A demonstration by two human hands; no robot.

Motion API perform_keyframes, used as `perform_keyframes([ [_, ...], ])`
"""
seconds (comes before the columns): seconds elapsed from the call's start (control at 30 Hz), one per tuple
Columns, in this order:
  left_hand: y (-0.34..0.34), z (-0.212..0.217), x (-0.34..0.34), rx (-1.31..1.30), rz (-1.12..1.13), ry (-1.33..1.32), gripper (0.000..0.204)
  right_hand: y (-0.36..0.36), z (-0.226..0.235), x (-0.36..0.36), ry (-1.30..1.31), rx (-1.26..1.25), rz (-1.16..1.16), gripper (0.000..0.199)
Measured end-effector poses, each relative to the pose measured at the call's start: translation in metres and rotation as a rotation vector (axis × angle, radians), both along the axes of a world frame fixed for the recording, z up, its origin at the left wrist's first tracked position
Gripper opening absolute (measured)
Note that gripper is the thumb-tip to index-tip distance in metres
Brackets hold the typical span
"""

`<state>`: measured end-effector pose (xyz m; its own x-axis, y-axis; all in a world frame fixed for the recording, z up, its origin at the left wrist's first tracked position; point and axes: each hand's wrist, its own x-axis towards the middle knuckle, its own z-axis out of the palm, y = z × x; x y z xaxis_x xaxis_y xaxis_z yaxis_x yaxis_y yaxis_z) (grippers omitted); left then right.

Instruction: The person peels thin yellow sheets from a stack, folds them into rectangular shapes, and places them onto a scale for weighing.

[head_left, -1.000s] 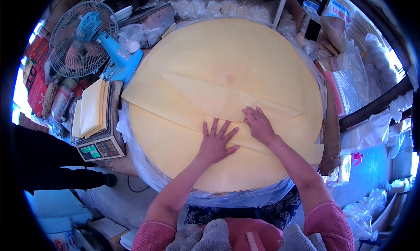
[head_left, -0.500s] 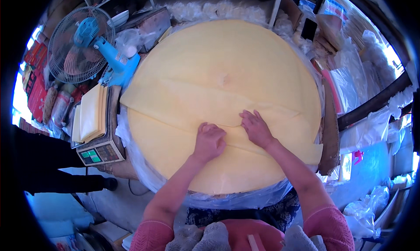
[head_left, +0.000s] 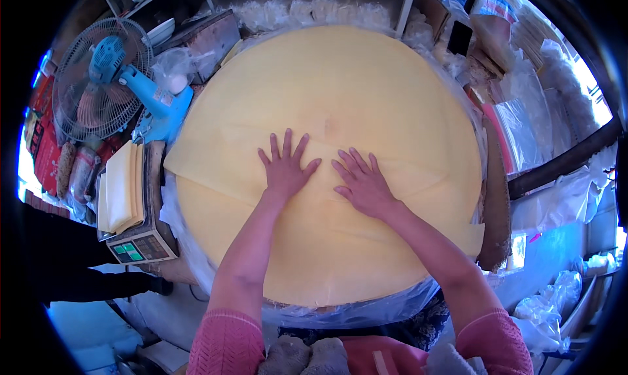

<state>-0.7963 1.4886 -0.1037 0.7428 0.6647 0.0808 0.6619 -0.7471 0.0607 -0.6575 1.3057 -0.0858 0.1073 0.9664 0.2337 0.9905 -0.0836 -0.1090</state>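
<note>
A large round pale-yellow sheet [head_left: 340,251] spreads in front of me over a plastic-covered round surface. It looks thin and layered, with a long edge or crease running across its middle. My left hand [head_left: 285,168] lies flat on it left of centre, fingers spread. To the right, my right hand [head_left: 366,185] also rests flat on the sheet, its fingers stretched out and slightly apart. Neither hand holds anything. A gap of bare sheet lies between the two thumbs.
At the left, a digital scale [head_left: 142,249] carries folded yellow sheets [head_left: 122,188], and a blue fan [head_left: 104,68] stands behind it. Plastic film [head_left: 353,317] hangs around the rim. A phone [head_left: 460,39] is at the far right. Someone's dark-clothed leg [head_left: 98,287] shows at left.
Both hands have gone from pinching the sheet's edge to lying flat with spread fingers. The left hand moved away and leftward. The raised edge between them now lies flatter.
</note>
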Motion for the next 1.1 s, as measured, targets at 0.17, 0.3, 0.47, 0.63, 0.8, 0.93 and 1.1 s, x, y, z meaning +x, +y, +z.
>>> perform_keyframes([
  [0.17,0.026,-0.006,-0.022,0.001,0.043,0.021,0.072,-0.054,-0.020,0.066,-0.100,-0.113,-0.272,0.054],
  [0.3,0.055,-0.007,-0.056,-0.052,0.188,0.003,0.070,-0.101,-0.002,0.097,-0.124,-0.197,-0.390,0.053],
  [0.47,-0.093,0.000,-0.049,-0.201,-0.381,0.065,0.077,-0.133,0.007,0.111,-0.028,-0.158,-0.406,0.050],
  [0.63,-0.097,-0.010,-0.073,0.044,-0.639,0.036,0.053,-0.165,0.043,0.072,0.073,-0.179,-0.312,0.038],
  [0.8,-0.077,0.015,-0.122,0.044,-0.453,-0.001,0.047,-0.177,0.044,0.015,0.326,-0.196,-0.114,0.036],
  [0.93,-0.109,0.042,-0.157,-0.037,-0.514,-0.014,0.054,-0.169,0.040,-0.006,0.372,-0.084,-0.002,0.055],
  [1.1,-0.123,0.045,-0.187,-0.084,-0.611,0.034,0.062,-0.147,0.032,-0.028,0.184,-0.311,0.235,0.077],
])
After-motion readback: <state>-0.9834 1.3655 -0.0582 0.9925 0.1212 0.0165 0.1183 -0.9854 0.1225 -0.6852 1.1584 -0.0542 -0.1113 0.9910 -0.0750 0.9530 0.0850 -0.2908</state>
